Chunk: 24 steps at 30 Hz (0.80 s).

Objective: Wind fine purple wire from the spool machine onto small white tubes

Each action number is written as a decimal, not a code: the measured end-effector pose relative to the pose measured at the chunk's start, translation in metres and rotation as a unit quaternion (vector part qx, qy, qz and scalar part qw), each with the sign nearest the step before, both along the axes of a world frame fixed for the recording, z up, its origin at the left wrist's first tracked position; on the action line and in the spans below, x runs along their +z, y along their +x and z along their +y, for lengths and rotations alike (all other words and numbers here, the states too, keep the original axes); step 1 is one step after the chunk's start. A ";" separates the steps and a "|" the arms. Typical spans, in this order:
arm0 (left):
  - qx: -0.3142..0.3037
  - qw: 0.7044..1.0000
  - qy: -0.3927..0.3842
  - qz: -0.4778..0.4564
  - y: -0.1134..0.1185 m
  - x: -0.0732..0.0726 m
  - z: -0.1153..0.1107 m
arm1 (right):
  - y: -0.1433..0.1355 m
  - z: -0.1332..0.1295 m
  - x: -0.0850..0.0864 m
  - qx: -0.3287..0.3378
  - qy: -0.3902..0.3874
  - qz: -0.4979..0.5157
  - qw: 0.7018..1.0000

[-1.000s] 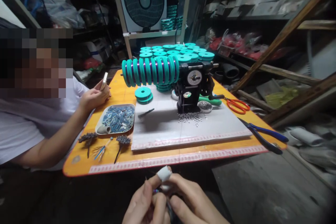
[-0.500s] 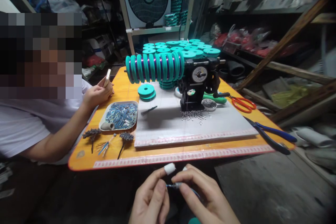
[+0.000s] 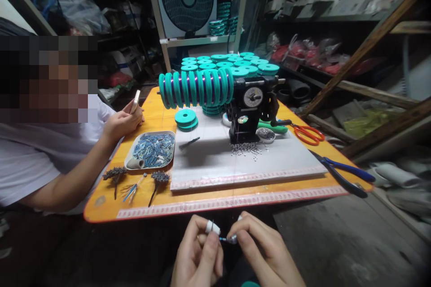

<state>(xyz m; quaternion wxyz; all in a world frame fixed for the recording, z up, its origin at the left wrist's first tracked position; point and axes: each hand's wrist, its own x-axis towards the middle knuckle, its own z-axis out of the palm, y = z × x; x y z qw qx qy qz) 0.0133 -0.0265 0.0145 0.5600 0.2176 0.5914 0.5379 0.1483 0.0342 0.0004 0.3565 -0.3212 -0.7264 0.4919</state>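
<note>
My left hand [image 3: 198,251] is in front of the table's near edge, thumb and index finger pinched on one end of a thin blue strand [image 3: 222,238]. White tape wraps its index fingertip, where a thin dark bit sticks up. Close beside it, my right hand [image 3: 262,249] pinches a small shiny grey piece [image 3: 232,238] at the strand's other end. Its exact kind is too small to make out, and the fingers partly cover it. Both hands are off the table, apart from the board [image 3: 208,170].
A black winder [image 3: 244,112] carries a row of teal spools [image 3: 197,87]. Around it lie small metal bits [image 3: 245,149], red-handled scissors [image 3: 308,134] and blue-handled pliers [image 3: 350,171]. At left stand a tray [image 3: 126,161] of small blue pieces and a person holding a phone [image 3: 135,102].
My left hand has shifted slightly right, and a thin dark bit now shows at its taped fingertip. The grey piece has turned a little in my right fingers. The view has shifted slightly.
</note>
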 end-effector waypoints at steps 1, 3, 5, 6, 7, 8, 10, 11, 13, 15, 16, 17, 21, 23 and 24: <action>-0.012 1.000 -0.001 -0.002 0.000 -0.001 0.000 | 0.000 0.000 0.000 -0.004 -0.001 0.002 1.000; -0.028 0.999 0.004 -0.027 -0.001 -0.003 0.001 | 0.000 0.001 -0.002 -0.007 0.001 0.005 1.000; -0.042 0.996 0.007 -0.077 -0.002 -0.005 0.001 | 0.000 0.002 -0.004 -0.005 0.006 0.007 1.000; -0.050 0.993 0.004 -0.104 -0.002 -0.006 0.001 | 0.000 0.002 -0.005 -0.006 0.007 0.008 1.000; -0.060 0.990 -0.001 -0.128 -0.003 -0.006 0.001 | 0.000 0.002 -0.006 -0.008 0.008 0.011 1.000; -0.070 0.987 -0.005 -0.147 -0.003 -0.006 0.001 | -0.001 0.002 -0.007 -0.012 0.008 0.016 1.000; -0.092 0.980 -0.005 -0.177 -0.003 -0.006 0.001 | -0.001 0.001 -0.009 -0.011 0.005 0.024 1.000; -0.101 0.977 -0.002 -0.189 -0.003 -0.005 0.002 | -0.001 0.000 -0.010 -0.007 0.001 0.026 1.000; -0.112 0.971 0.003 -0.210 -0.003 -0.005 0.003 | 0.000 0.000 -0.011 0.002 -0.009 0.027 1.000; -0.110 0.968 0.006 -0.227 -0.003 -0.004 0.004 | -0.001 -0.001 -0.011 0.003 -0.018 0.031 0.999; -0.105 0.967 0.006 -0.233 -0.002 -0.004 0.005 | -0.001 -0.001 -0.011 0.002 -0.023 0.033 0.999; -0.099 0.966 0.006 -0.239 -0.002 -0.004 0.006 | -0.001 0.000 -0.011 -0.001 -0.028 0.034 0.999; -0.065 0.964 0.011 -0.257 0.000 -0.002 0.007 | -0.001 0.002 -0.010 -0.007 -0.025 0.016 1.000; -0.061 0.964 0.016 -0.258 0.001 -0.002 0.007 | 0.000 0.002 -0.010 0.004 -0.009 -0.016 1.000; -0.061 0.965 0.015 -0.255 0.002 -0.002 0.007 | 0.002 0.002 -0.011 0.012 0.008 -0.036 0.999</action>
